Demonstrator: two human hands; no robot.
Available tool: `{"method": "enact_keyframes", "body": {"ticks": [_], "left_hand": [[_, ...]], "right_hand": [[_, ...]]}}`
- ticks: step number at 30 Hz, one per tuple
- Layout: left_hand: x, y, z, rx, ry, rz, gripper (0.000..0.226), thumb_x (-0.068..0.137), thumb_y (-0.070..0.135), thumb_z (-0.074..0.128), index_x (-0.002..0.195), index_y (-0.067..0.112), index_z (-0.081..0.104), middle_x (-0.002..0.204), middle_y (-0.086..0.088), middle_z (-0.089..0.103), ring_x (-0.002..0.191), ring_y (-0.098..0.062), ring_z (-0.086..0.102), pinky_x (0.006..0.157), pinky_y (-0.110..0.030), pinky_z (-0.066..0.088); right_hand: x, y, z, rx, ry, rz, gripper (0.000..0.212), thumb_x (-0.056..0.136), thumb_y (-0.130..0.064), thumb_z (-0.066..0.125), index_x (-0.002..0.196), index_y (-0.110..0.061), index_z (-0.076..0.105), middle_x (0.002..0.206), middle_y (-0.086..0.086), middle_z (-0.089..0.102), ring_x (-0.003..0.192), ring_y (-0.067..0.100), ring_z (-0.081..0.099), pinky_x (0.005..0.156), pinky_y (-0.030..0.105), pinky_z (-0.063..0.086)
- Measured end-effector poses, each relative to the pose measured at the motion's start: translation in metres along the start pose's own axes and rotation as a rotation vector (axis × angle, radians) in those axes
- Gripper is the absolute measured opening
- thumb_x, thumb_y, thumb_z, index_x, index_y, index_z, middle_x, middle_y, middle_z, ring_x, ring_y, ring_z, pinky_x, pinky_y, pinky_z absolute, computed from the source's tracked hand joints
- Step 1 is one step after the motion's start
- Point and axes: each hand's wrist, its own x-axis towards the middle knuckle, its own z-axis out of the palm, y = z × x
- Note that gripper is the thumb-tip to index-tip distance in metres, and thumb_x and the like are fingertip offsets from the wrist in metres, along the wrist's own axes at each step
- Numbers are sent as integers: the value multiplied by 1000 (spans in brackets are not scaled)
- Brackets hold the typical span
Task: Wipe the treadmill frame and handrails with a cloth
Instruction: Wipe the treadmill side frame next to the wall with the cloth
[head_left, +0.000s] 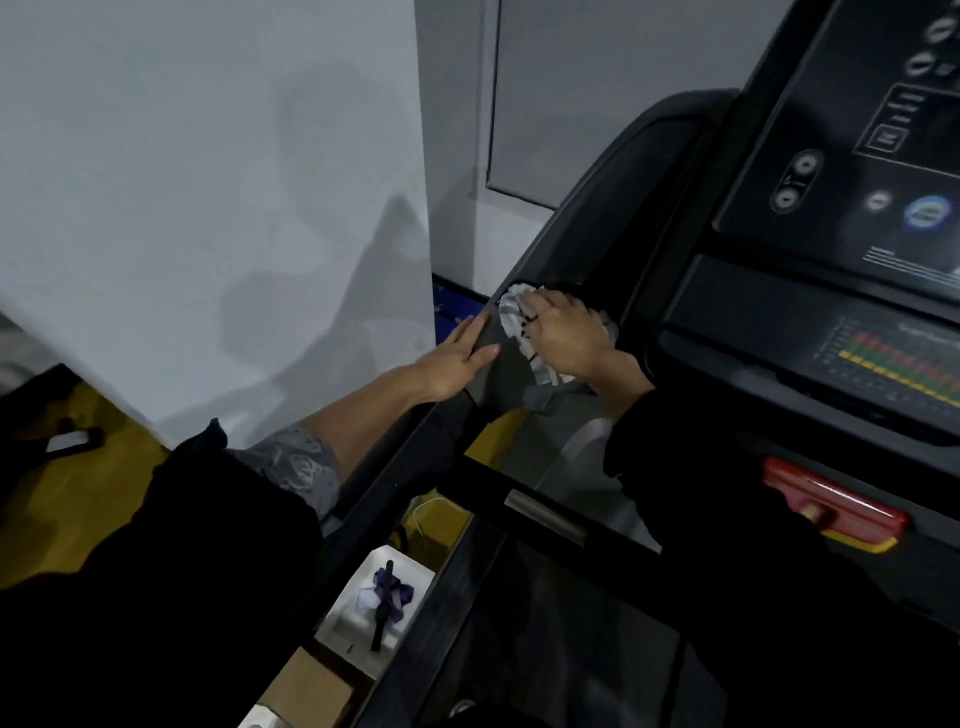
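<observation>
The black treadmill fills the right side, its left frame arm (613, 218) running from the console down toward me. My right hand (563, 332) presses a white, dark-patterned cloth (514, 317) onto the frame beside a cup recess. The fingers curl over the cloth, which bunches out above and below the hand. My left hand (457, 358) lies flat with straight fingers on the grey outer edge of the same frame part (498, 379), just left of the cloth. A black handrail bar (540, 499) crosses below my right forearm.
The console panel (872, 171) with buttons and a red safety key (831, 504) sit at right. A white wall panel (208, 208) stands close on the left. On the floor below lie a white box holding a purple item (384, 597) and a cardboard box (311, 691).
</observation>
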Motion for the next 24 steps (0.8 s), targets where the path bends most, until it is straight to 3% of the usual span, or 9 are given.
{"method": "enact_keyframes", "body": {"ticks": [4, 8, 10, 13, 18, 20, 24], "left_hand": [[1, -2, 0, -18, -5, 15, 64, 99, 45, 27, 149, 24, -7, 158, -2, -8, 145, -18, -2, 118, -33, 2], [-1, 0, 0, -21, 3, 19, 63, 99, 44, 26, 149, 23, -8, 158, -2, -8, 145, -18, 0, 118, -32, 3], [-1, -1, 0, -14, 10, 19, 63, 99, 44, 27, 149, 23, -7, 158, -3, -8, 145, -19, 1, 118, -31, 4], [1, -3, 0, -12, 16, 23, 64, 99, 46, 27, 149, 23, -5, 158, -2, -5, 145, -21, 6, 119, -37, 8], [2, -4, -1, -13, 10, 22, 66, 98, 46, 29, 149, 23, -5, 158, -2, -5, 145, -21, 6, 119, -39, 8], [2, -4, -1, -1, 17, 25, 65, 98, 46, 29, 149, 24, -5, 158, -3, -6, 145, -23, 3, 119, -40, 7], [3, -5, -2, -13, -7, 21, 66, 98, 47, 29, 149, 27, -7, 158, -1, -7, 145, -24, 0, 118, -44, 8]], "right_hand": [[2, 10, -12, 118, 10, 144, 47, 97, -7, 28, 143, -11, 32, 141, 22, 38, 127, 41, 39, 106, 48, 34], [11, -3, -24, 190, 73, 280, 40, 98, -2, 27, 137, 2, 35, 138, 25, 42, 126, 39, 44, 104, 43, 38], [18, -1, -35, 264, 232, 287, 40, 96, 1, 32, 136, 4, 37, 133, 26, 47, 123, 37, 48, 99, 36, 39], [28, 4, -58, 433, 617, 315, 51, 92, 8, 31, 142, 0, 31, 134, 22, 48, 121, 34, 49, 97, 31, 34], [54, 11, -92, 416, 930, 168, 58, 92, 14, 27, 148, 2, 15, 153, 21, 21, 139, 27, 30, 111, 21, 19], [71, 20, -97, 345, 949, 140, 58, 92, 13, 27, 148, 2, 13, 154, 24, 12, 143, 31, 20, 117, 30, 16], [103, 17, -78, 11, 768, 249, 62, 91, -3, 28, 150, -8, 11, 153, 31, -1, 139, 53, 0, 113, 55, 1]]}}
